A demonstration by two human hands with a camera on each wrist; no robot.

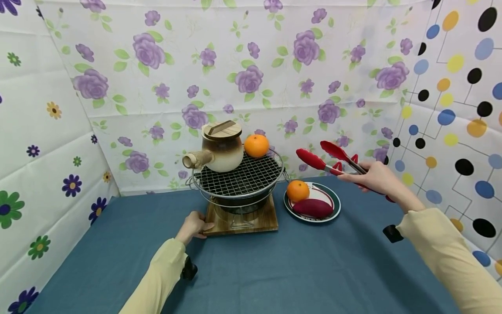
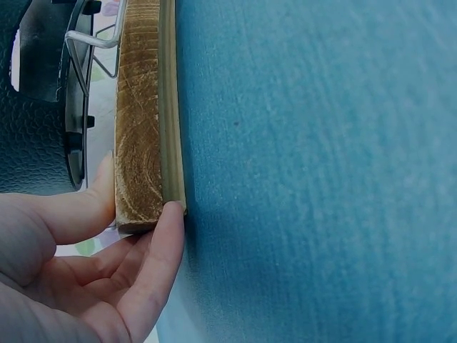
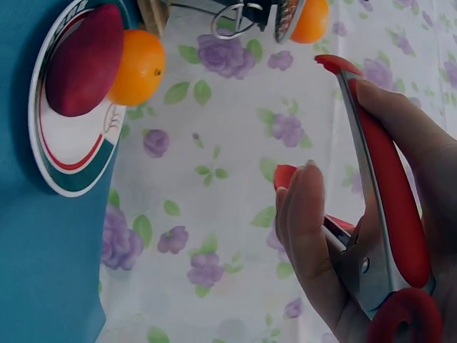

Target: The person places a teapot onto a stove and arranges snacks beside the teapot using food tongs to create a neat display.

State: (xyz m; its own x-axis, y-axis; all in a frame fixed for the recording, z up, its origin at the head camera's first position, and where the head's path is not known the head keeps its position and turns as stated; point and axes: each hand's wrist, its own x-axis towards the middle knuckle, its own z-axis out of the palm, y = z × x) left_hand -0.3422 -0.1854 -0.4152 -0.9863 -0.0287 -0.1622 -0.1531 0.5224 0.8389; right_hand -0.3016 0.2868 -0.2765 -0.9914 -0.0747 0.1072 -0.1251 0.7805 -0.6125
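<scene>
My left hand [image 1: 194, 224] grips the left front corner of a wooden board [image 1: 259, 221], thumb on top and fingers at its lower edge in the left wrist view. On that board stands a small black stove with a round wire grill [image 1: 251, 174]. A clay pot [image 1: 223, 150] with a wooden lid and an orange [image 1: 256, 145] sit on the grill. In my right hand [image 1: 372, 178] is a pair of red-tipped tongs [image 1: 345, 158], raised above the table with its tips spread and nothing between them. Below and left of the tongs, a plate [image 1: 327, 192] holds another orange [image 1: 298, 191] and a purple sweet potato [image 1: 313, 208].
A blue cloth [image 1: 298, 266] covers the table. Flowered sheets [image 1: 251, 52] hang behind and at the left, and a dotted sheet [image 1: 462, 109] at the right, close to my right hand. The pot's handle [image 1: 196, 159] sticks out toward the left.
</scene>
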